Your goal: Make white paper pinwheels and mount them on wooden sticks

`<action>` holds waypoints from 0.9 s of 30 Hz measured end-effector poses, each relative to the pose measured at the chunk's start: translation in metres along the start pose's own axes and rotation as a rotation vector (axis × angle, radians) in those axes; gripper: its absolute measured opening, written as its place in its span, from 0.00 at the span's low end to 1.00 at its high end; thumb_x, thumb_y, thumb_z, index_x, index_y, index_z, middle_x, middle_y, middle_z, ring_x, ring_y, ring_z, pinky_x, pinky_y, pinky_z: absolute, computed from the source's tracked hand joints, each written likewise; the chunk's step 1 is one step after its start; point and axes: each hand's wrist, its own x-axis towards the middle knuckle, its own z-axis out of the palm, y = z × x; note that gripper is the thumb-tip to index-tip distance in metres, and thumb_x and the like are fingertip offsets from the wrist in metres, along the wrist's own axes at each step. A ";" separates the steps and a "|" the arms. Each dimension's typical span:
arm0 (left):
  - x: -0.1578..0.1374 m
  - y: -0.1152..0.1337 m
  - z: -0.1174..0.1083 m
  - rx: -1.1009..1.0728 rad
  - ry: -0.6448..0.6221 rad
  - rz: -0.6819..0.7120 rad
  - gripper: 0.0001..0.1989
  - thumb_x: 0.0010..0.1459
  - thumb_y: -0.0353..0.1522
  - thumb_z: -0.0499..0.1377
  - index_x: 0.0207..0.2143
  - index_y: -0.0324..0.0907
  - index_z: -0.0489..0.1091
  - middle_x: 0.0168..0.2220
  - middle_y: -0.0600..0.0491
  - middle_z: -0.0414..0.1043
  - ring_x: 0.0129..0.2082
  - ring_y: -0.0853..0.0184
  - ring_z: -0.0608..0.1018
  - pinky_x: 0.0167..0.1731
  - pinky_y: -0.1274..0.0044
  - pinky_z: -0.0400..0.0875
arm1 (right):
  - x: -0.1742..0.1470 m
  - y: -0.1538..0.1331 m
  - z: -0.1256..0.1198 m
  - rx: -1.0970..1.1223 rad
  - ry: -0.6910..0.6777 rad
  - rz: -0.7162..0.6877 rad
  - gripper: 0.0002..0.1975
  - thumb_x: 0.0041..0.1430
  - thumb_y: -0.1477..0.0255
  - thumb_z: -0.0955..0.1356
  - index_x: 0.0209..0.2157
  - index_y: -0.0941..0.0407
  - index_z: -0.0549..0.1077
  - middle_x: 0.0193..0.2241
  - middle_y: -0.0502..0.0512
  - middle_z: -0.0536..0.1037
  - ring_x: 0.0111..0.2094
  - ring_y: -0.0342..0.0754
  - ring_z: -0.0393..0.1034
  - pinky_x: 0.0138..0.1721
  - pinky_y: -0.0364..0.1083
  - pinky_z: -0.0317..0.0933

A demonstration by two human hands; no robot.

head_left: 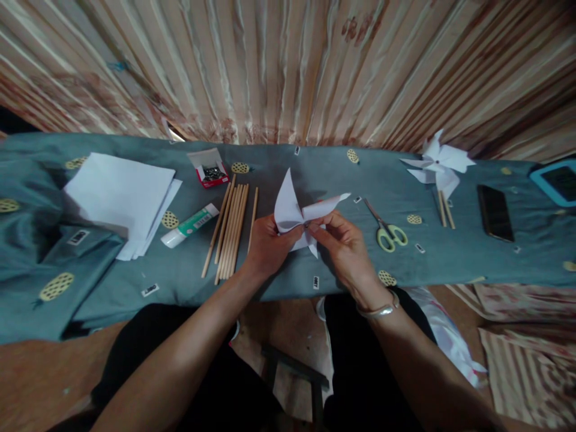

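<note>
Between wooden sticks point(234, 231) at nine o'clock and scissors point(383, 226) at three, the person's left hand point(269, 247) and right hand point(345, 249) both pinch a white paper pinwheel point(287, 207).

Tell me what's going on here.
Over a cloth-covered table, the person's left hand holds one side of some curled white paper while the right hand pinches near its middle. Wooden sticks lie to the left, scissors to the right. Farther right lies pinwheel-shaped paper with two sticks.
</note>
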 end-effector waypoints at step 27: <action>-0.001 -0.001 0.002 -0.103 0.029 -0.045 0.09 0.41 0.31 0.70 0.29 0.40 0.80 0.29 0.53 0.81 0.29 0.65 0.79 0.33 0.73 0.75 | 0.001 0.001 0.007 0.226 0.133 0.111 0.45 0.42 0.65 0.79 0.61 0.45 0.58 0.50 0.53 0.77 0.45 0.52 0.75 0.48 0.55 0.72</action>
